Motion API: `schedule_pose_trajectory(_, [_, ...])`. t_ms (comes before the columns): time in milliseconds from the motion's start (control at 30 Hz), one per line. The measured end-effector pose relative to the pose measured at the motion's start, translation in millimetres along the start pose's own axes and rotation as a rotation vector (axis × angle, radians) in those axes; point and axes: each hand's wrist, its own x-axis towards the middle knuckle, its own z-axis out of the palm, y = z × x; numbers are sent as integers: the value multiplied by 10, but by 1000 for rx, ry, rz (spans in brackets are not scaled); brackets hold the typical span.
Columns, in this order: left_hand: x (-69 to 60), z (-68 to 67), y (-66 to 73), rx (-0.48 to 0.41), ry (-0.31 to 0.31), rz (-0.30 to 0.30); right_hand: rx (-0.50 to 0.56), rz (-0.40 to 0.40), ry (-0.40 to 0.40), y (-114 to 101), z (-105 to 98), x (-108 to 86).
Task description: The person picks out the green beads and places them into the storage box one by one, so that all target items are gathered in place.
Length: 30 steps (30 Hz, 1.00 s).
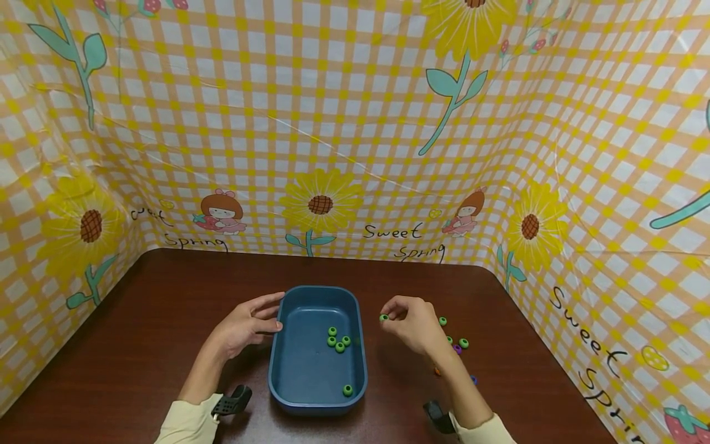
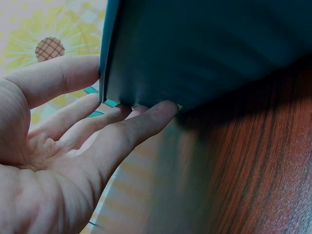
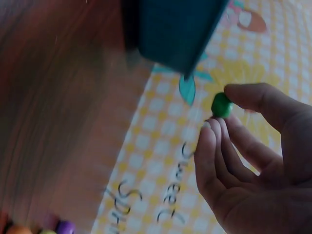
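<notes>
A blue rectangular tray [image 1: 317,404] stands on the table, with several green beads [image 1: 340,347] inside, one of them near its front right corner. My left hand [image 1: 238,330] touches the tray's left wall, fingers extended; in the left wrist view the fingers [image 2: 141,122] rest along the side of the tray [image 2: 204,48]. Right of the tray, my right hand [image 1: 413,324] pinches a green bead [image 1: 384,317] above the table. The right wrist view shows that green bead [image 3: 222,105] between thumb and fingers of the right hand [image 3: 258,161], apart from the tray [image 3: 175,34].
Right of the tray, partly behind my right forearm, lie loose beads: green [image 1: 463,343], purple [image 1: 457,349], orange [image 1: 437,371] and blue [image 1: 474,379]. A checked cloth with sunflowers [image 1: 320,205] hangs around the back and sides of the brown table [image 1: 183,296].
</notes>
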Motion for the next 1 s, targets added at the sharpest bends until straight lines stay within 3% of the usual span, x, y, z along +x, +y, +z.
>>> schedule_pose_trajectory(233, [7,4,-10,-8,-5,-6,42,-73,20,-218,236,-12])
schedule_pose_trajectory(500, [1,-3,-3,-3,-2,-4,53,-170,-62,-405,463,-43])
schedule_pose_trajectory(733, [2,1,-9,-7,-1,-8,60,-199,-168,-459,591,-27])
schedule_pose_trajectory(1000, [4,-2,-2,-3,9,-7,50,-210,-170,-436,646,-4])
